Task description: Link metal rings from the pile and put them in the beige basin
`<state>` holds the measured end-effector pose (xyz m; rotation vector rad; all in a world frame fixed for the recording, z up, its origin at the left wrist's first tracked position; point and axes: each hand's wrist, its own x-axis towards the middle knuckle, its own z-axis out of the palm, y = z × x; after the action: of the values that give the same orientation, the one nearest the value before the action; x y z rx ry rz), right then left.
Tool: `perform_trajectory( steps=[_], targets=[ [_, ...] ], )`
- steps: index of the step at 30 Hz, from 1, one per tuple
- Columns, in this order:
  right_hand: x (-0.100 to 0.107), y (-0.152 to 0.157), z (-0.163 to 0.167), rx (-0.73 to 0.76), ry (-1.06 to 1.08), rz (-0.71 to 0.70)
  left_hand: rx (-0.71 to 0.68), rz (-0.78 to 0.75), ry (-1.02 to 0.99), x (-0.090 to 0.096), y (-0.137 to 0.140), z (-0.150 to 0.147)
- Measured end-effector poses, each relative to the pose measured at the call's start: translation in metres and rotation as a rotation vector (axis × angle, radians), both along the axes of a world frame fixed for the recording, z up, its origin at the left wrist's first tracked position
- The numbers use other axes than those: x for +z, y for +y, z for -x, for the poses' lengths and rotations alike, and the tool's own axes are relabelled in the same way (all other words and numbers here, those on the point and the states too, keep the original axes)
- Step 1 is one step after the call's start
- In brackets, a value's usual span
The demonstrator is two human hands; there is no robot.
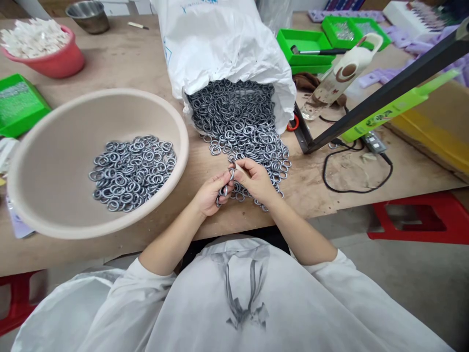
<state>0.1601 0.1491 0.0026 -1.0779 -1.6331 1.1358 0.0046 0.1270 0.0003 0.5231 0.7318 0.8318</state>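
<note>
My left hand [211, 194] is closed round a few dark metal rings [223, 191] at the table's front. Beside it, my right hand [256, 182] pinches at a ring, its fingertips meeting those of the left. Under and behind the right hand spreads a heap of loose rings [252, 142]. They spill from the mouth of a white sack [227, 44] lying on its side. To the left stands a wide beige basin [73, 122] with a pile of similar rings [134, 171] at its bottom.
A black metal bar [388, 83] slants up at the right, near a black cable [326, 171] and a bottle [340, 76]. Green trays [304, 41] stand behind. At far left are a pink bowl [62, 61] and a green tray [27, 105]. A red stool [450, 220] is below right.
</note>
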Motion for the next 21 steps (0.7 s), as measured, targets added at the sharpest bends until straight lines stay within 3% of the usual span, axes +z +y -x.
perform_trajectory(
  steps=[3,8,15,21],
  targets=[
    [0.000,-0.003,0.002,-0.077,-0.084,-0.104,0.067,-0.014,0.021,0.001,-0.002,-0.003],
    [0.001,-0.003,0.001,-0.169,-0.086,-0.086,0.075,-0.024,0.022,0.004,-0.002,-0.003],
    [0.012,-0.019,-0.004,-0.043,-0.507,-0.312,0.130,-0.012,-0.016,0.001,-0.001,-0.002],
    [0.012,-0.020,-0.004,-0.041,-0.593,-0.353,0.121,0.013,-0.031,0.002,-0.002,-0.002]
  ],
)
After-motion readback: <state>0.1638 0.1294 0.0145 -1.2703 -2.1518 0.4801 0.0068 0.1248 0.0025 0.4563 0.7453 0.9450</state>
